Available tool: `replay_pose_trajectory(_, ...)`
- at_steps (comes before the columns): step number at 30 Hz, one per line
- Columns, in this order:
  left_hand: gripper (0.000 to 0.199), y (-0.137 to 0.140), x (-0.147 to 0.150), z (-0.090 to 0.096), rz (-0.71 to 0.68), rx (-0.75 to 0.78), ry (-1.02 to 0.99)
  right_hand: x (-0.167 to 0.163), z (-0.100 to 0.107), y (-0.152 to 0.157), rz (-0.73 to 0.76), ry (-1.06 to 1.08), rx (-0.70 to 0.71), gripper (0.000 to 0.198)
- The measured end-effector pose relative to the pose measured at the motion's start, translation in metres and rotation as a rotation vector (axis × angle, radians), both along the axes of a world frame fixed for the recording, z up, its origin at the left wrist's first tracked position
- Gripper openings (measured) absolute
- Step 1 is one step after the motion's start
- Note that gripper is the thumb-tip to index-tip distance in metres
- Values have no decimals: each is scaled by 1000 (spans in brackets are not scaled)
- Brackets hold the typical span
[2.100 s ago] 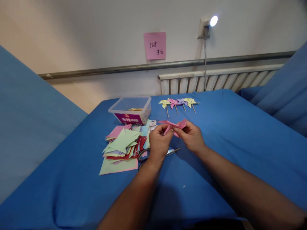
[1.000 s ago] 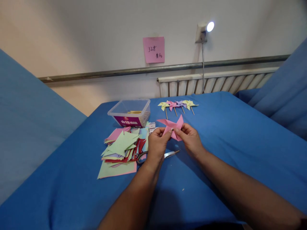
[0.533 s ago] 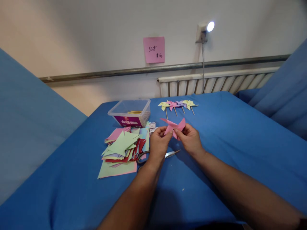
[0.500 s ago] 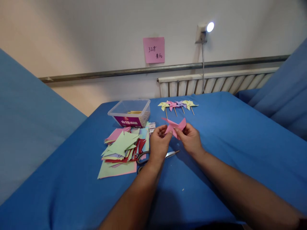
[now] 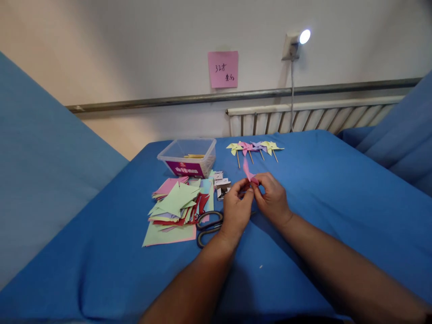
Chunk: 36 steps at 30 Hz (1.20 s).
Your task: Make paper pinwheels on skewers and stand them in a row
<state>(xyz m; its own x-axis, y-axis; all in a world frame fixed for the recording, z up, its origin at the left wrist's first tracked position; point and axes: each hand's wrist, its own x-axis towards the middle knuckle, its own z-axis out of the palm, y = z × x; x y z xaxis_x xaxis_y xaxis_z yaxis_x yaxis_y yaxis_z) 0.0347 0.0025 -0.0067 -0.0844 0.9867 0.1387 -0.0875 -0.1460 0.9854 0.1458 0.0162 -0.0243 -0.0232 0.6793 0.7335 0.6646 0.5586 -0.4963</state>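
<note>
A pink paper pinwheel (image 5: 248, 172) is turned nearly edge-on between my two hands. My left hand (image 5: 237, 208) pinches its lower edge with thumb and fingers, and my right hand (image 5: 272, 200) grips it from the other side. The fingertips meet at the pinwheel's middle, so what lies between them is hidden. Just left of my left wrist lie scissors (image 5: 208, 217) with dark handles, their blades mostly covered by that hand. A small open box (image 5: 222, 183) with dark little pieces inside stands just beyond my left hand.
Cut paper sheets (image 5: 175, 202) in several colours are piled at left. Behind them stands a clear plastic tub (image 5: 189, 155) holding sticks. Several finished pinwheels (image 5: 248, 147) on sticks lie at the back of the blue-covered table (image 5: 324, 189). A radiator (image 5: 313, 114) is behind it.
The pinwheel has turned from facing me to nearly edge-on, and my hands have come closer together. The small open box now shows past my left hand. The view has shifted slightly.
</note>
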Motion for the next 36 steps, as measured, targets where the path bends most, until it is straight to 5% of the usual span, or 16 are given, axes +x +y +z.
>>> replay_pose_trajectory(7,20,5,-5,0,-18,-93,-237,-4,6,-8,54,-202,21,24)
replay_pose_trajectory(15,26,16,-12,1,24,-243,-457,-8,9,-12,160,-137,-40,29)
replay_pose_trajectory(19,25,19,-14,2,65,-255,-467,-7,6,-11,194,34,-79,23)
replay_pose_trajectory(26,22,16,-12,9,45,-313,-415,-3,-2,4,36,387,-243,28)
replay_pose_trajectory(31,23,13,-12,6,32,-341,-371,-7,-10,11,270,707,-545,28)
replay_pose_trajectory(36,24,11,-13,1,-83,-315,-352,-9,-12,11,298,832,-575,26)
